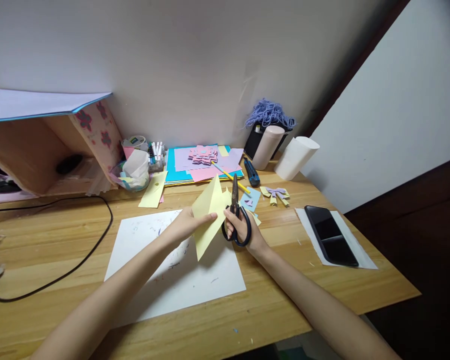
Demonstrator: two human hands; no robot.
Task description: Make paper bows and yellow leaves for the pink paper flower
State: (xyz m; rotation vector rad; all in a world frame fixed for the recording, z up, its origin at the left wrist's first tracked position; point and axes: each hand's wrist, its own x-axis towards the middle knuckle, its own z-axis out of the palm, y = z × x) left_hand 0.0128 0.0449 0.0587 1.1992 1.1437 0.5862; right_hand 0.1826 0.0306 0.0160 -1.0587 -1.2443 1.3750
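A folded sheet of pale yellow paper [206, 227] is pinched in my left hand [189, 222], thumb lying across its face. It is held above a large white sheet [142, 295] that bears scattered ink marks. My right hand [247, 232] is closed on black-handled scissors [235, 200], their blades pointing up and away from me. The scissors are beside the right edge of the yellow paper; whether the blades touch it I cannot tell. Just beyond are a yellow pencil [232, 179] and a small blue paper piece [252, 198].
A blue utility knife [251, 172], a paper bow [275, 195] and stacked coloured sheets [178, 177] lie farther back. On the right is a phone [330, 235]. A black cable [86, 262] curves at left, near a decorated box [97, 145] and a bin of scraps [133, 175].
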